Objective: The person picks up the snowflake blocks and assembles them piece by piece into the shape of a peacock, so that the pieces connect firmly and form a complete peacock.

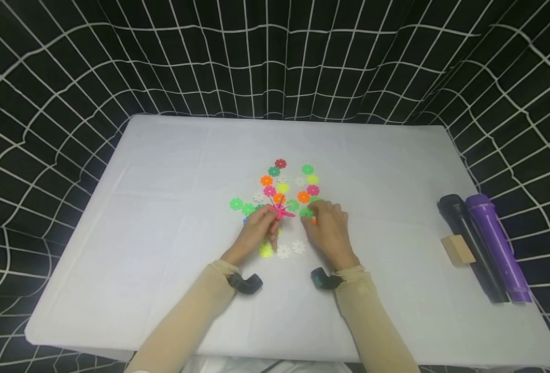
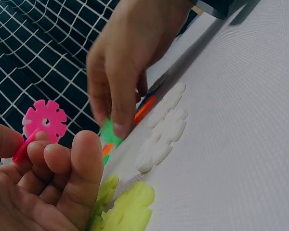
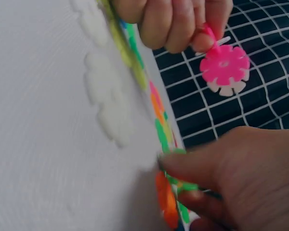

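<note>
My left hand (image 1: 262, 226) pinches a small cluster of pink notched flower-shaped discs (image 1: 280, 211) that are slotted together, raised above the table. In the right wrist view, a pink disc (image 3: 225, 65) of that cluster faces the camera, with a white one (image 3: 227, 88) behind it. To the right, my right hand (image 1: 330, 230) reaches down among the loose discs, thumb and fingertips at a green disc (image 2: 109, 133). An orange disc (image 3: 165, 198) lies right beside its fingers. White discs (image 1: 298, 247) and a yellow disc (image 1: 266, 250) lie flat on the near side, between the forearms.
More loose discs, such as a dark red one (image 1: 280, 163) and a green one (image 1: 236, 204), spread beyond and beside the hands on the white table (image 1: 172, 171). At right lie a black tube (image 1: 477, 254), a purple tube (image 1: 501, 248) and a wooden block (image 1: 459, 250). Black gridded curtain (image 1: 275, 62) surrounds the table.
</note>
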{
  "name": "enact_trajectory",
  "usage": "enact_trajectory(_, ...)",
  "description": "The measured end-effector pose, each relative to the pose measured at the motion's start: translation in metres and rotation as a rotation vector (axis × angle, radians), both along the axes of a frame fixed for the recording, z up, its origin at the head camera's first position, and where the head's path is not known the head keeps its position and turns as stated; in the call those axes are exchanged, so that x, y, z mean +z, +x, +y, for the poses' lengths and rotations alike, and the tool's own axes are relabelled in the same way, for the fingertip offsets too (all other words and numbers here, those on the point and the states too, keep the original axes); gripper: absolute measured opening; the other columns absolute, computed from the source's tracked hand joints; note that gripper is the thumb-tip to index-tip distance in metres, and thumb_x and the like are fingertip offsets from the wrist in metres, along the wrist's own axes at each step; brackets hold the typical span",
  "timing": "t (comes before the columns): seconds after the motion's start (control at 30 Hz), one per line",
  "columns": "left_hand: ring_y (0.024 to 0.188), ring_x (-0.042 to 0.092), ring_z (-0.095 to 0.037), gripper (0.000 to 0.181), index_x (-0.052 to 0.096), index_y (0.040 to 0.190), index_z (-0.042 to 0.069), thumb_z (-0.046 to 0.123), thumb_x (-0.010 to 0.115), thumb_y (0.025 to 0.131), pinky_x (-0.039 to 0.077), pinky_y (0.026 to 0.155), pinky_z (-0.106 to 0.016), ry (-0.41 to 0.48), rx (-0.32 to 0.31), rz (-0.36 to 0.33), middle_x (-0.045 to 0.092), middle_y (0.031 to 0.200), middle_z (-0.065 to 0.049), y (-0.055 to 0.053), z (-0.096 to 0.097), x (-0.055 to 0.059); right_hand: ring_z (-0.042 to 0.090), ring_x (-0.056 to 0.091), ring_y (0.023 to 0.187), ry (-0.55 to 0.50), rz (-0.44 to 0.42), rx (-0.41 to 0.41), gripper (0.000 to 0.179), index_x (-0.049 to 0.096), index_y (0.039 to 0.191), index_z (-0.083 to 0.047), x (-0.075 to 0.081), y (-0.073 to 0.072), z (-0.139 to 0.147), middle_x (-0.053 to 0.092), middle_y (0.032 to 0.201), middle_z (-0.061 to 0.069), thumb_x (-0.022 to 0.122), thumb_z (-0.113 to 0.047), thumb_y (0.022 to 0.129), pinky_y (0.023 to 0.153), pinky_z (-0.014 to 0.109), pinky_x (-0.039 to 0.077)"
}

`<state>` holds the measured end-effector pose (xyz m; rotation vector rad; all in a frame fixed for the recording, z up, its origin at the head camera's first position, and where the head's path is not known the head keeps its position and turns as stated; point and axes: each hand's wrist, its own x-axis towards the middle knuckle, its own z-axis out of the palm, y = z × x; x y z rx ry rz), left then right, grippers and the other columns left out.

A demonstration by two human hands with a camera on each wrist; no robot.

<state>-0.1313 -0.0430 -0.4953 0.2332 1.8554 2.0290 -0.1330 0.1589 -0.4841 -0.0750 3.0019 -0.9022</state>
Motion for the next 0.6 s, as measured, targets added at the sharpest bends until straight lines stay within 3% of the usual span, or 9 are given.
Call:
enact_trajectory(0.1,0.056,0.047,-0.013,0.022,0.046,0.094,0.008,0.022,0.037,0.108,0.057,0.052,-0.030,-0.002,0.008,-0.006,0.045,0.069,-0.001,0.000,-0.001,-0.001,0.028,0.067,0.092,-0.118,0.021,0.024,0.025,0.070,0.113,-0.004,0.003,0.002,-0.004,0.075,0.101,0.013,0.071,-0.020,0.094,0.087,0.044,0.054)
enact_trajectory(0.2,0.056,0.048,-0.013,0.023,0.046,0.096,0.007,0.024,0.036,0.109,0.057,0.052,-0.029,-0.003,0.017,-0.013,0.045,0.069,-0.001,0.000,-0.001,-0.002,0.025,0.072,0.087,-0.228,0.090,0.104,0.019,0.073,0.107,-0.004,0.005,0.005,-0.009,0.078,0.097,0.013,0.073,-0.017,0.093,0.080,0.044,0.059)
enact_trajectory(0.37,0.057,0.051,-0.015,0.022,0.044,0.097,0.006,0.022,0.036,0.109,0.058,0.053,-0.032,0.014,0.052,-0.022,0.047,0.070,-0.002,-0.001,-0.002,-0.002,0.022,0.073,0.080,-0.273,0.164,0.179,0.014,0.074,0.101,-0.004,0.006,0.009,-0.015,0.079,0.091,0.012,0.075,-0.015,0.091,0.074,0.040,0.060)
enact_trajectory(0.6,0.058,0.054,-0.014,0.017,0.044,0.096,0.007,0.018,0.039,0.108,0.058,0.052,-0.030,0.066,0.114,-0.006,0.049,0.072,-0.002,-0.001,-0.004,-0.002,0.024,0.077,0.090,-0.307,0.106,0.213,0.009,0.073,0.091,-0.010,0.005,0.011,-0.017,0.079,0.091,0.007,0.077,-0.018,0.090,0.081,0.043,0.062)
